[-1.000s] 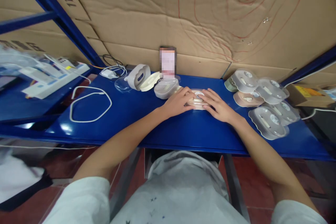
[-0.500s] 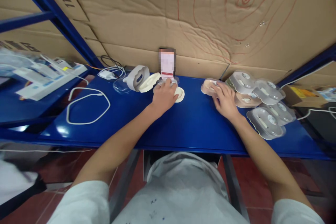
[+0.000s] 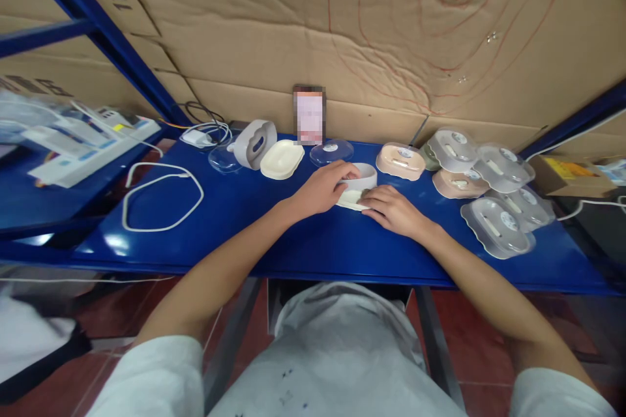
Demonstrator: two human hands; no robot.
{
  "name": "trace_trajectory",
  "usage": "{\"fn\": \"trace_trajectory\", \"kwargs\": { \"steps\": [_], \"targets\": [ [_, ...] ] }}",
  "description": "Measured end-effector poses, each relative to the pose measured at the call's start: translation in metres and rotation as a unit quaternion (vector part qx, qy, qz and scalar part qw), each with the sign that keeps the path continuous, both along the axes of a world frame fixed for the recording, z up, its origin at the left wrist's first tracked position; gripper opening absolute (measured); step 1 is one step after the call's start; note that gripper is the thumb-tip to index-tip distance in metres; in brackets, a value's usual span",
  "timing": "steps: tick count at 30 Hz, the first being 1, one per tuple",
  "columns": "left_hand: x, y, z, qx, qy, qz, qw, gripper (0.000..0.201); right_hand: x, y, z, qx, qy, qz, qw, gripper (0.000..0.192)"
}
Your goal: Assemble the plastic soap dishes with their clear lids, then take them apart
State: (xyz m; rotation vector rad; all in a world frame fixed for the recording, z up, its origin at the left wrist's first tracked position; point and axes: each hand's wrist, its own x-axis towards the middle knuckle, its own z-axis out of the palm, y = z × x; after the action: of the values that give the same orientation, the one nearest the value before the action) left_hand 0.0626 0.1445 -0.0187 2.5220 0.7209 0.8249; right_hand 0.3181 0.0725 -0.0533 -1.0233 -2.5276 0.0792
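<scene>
Both hands have come back to the middle of the blue shelf (image 3: 303, 241) since half a second ago, when the left reached to the back at 11 o'clock and the right set a peach soap box (image 3: 400, 161) down at 1 o'clock. The left hand (image 3: 323, 190) now curls its fingers over the rim of a white box shell (image 3: 362, 175), closed on it; the right hand (image 3: 391, 210) lies flat, fingers together, pressing a cream tray (image 3: 350, 200) to the shelf just beside the shell at its 6 o'clock. A clear lid (image 3: 331, 152) lies loose at 12 o'clock, in front of a phone (image 3: 308, 114) propped against the cardboard. Pressed out of line, the tray could jam or crack a thin edge, and a slip toward 12 o'clock might knock the lid or tip the phone. Packed boxes (image 3: 496, 228) crowd 3 o'clock, well apart.
</scene>
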Motion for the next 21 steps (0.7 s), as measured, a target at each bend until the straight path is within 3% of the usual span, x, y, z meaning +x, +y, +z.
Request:
{"fn": "trace_trajectory", "kwargs": {
  "steps": [3, 6, 8, 10, 15, 21],
  "targets": [
    [-0.002, 0.005, -0.001, -0.017, -0.012, -0.010, 1.000, 0.039, 0.011, -0.001, 0.004, 0.031, 0.013, -0.041, 0.999, 0.032],
    [-0.003, 0.005, 0.000, -0.029, -0.006, -0.040, 0.999, 0.040, 0.014, -0.001, 0.008, 0.061, 0.026, -0.091, 0.994, 0.054],
    [-0.003, 0.000, 0.002, -0.028, 0.020, -0.086, 0.996, 0.039, 0.015, 0.000, 0.008, 0.048, 0.013, -0.083, 0.995, 0.062],
    [-0.002, -0.008, 0.005, 0.010, 0.071, -0.108, 0.992, 0.037, 0.015, 0.002, 0.007, 0.021, -0.001, -0.056, 0.998, 0.053],
    [-0.005, -0.020, 0.006, 0.156, 0.229, -0.003, 0.961, 0.044, 0.015, 0.006, 0.002, -0.003, 0.016, -0.043, 0.999, 0.041],
    [-0.006, -0.020, 0.003, 0.143, 0.274, -0.035, 0.951, 0.034, 0.013, 0.004, 0.001, -0.005, 0.016, -0.036, 0.999, 0.039]
  ]
}}
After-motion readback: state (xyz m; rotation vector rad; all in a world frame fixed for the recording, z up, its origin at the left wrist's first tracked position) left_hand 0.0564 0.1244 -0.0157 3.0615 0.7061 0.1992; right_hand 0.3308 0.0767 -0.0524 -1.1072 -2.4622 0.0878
